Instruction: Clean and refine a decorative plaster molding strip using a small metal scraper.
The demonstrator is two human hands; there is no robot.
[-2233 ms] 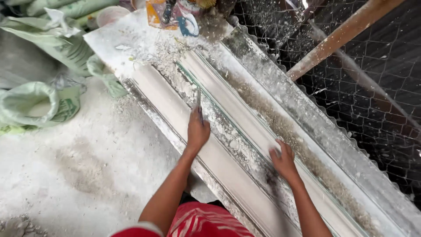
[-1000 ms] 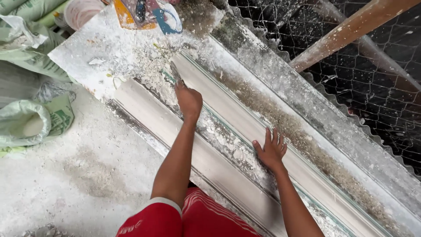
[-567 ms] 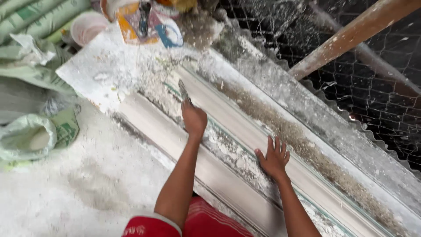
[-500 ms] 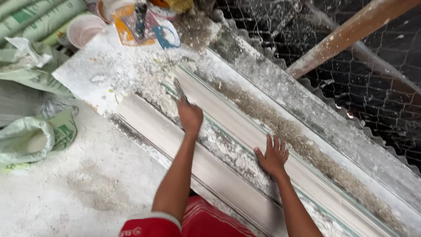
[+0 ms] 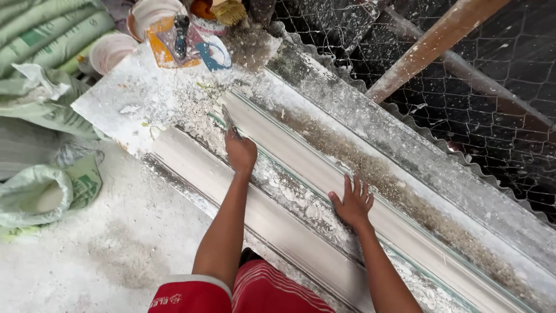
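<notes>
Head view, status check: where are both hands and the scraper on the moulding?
Left hand gripping scraper blade, tip at the far end of the white plaster moulding. Right hand flat, fingers spread on the moulding. Plaster crumbs alongside.

Green sacks (image 5: 40,35) lying off the surface's far-left corner; pink bowl (image 5: 110,52) sitting beside them; wire mesh (image 5: 463,75) hanging along the right edge.

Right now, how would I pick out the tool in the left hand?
Find the long white plaster moulding on the dusty bench. At its far end, the left hand grips a thin flat metal scraper, the only blade there, pointing toward the paint-smeared tubs.
</notes>
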